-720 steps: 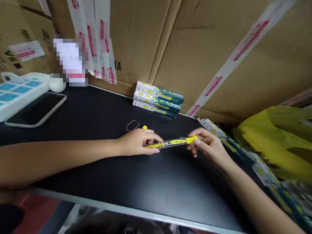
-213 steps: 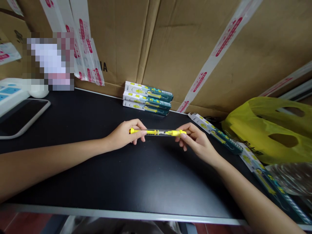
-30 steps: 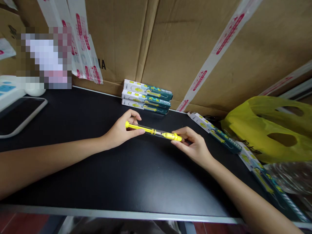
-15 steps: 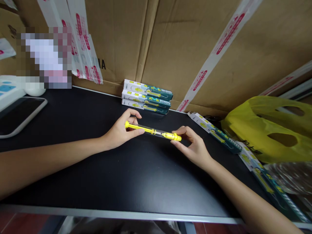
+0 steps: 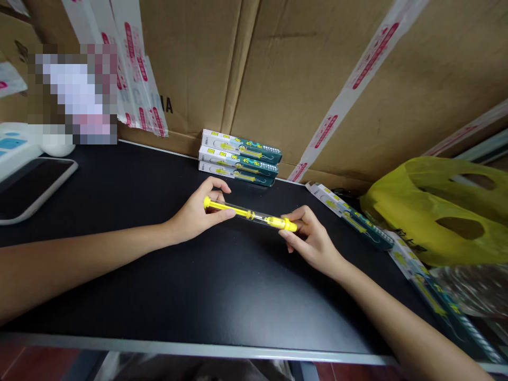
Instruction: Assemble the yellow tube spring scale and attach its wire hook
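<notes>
head view | slim clear plastic tube with yellow end caps (image 5: 250, 214) held just above the black table (image 5: 159, 286), long axis running left-high to right-low | left hand (image 5: 196, 211) grip pinched on left cap end | right hand (image 5: 313, 241) grip pinched on right cap end | both hands equally near, tube spans between them | stacked green-and-white boxes (image 5: 238, 157) behind, apart

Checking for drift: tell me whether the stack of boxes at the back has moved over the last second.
No. The stack of boxes sits at the same spot against the cardboard wall, beside the slanted tape strip.
</notes>
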Demonstrator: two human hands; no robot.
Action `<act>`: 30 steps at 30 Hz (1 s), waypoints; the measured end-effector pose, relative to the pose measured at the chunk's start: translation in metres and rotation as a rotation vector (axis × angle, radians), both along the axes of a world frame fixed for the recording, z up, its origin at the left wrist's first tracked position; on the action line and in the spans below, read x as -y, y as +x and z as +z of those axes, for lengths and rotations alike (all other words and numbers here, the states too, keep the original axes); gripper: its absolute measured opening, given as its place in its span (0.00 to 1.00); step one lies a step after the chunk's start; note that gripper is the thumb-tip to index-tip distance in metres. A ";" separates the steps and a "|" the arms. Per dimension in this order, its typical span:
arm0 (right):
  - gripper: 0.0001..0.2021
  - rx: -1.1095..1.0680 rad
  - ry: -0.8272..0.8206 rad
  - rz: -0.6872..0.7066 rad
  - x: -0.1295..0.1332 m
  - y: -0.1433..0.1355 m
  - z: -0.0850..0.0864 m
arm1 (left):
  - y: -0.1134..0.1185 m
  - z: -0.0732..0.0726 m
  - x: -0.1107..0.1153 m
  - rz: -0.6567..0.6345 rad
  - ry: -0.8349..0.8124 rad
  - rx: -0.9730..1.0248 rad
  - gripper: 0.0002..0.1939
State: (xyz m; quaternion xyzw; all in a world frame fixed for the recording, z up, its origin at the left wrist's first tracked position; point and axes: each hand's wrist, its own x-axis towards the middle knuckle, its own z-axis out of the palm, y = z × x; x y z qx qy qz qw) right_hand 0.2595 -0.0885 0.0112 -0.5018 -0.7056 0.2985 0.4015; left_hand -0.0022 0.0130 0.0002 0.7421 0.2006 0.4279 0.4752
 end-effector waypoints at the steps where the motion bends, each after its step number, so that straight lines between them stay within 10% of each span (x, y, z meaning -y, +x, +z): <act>1: 0.11 -0.008 -0.015 0.002 0.000 0.000 0.000 | 0.000 -0.001 0.000 -0.001 0.001 -0.001 0.17; 30: 0.10 0.224 0.414 -0.016 -0.007 0.005 0.010 | 0.000 0.000 -0.003 0.020 -0.073 0.025 0.18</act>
